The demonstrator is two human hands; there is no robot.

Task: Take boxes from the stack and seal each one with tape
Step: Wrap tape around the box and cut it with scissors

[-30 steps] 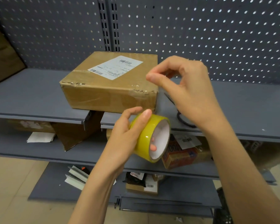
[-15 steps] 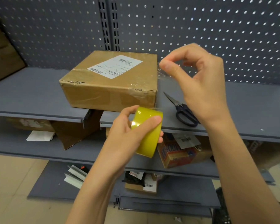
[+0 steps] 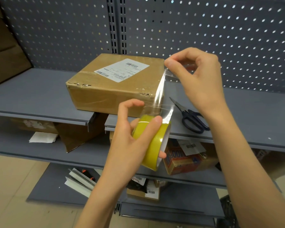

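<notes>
A brown cardboard box [image 3: 105,94] with a white shipping label lies on the grey upper shelf [image 3: 31,96]. In front of it my left hand [image 3: 130,142] grips a yellow roll of tape [image 3: 151,143], thumb across its outer face. A clear strip of tape [image 3: 161,91] runs up from the roll to my right hand [image 3: 199,83], which pinches the strip's free end between thumb and forefinger, beside the box's right top corner. The strip hangs in the air just in front of the box's right edge.
Black-handled scissors [image 3: 191,119] lie on the shelf right of the box. Lower shelves hold an orange carton [image 3: 179,162], a torn brown box [image 3: 76,135], papers and small parcels. A perforated grey back panel [image 3: 204,30] closes the rear.
My right hand has pulled the tape's free end up and away from the roll, so a longer clear strip now stretches between my hands. The left hand has turned the roll slightly.
</notes>
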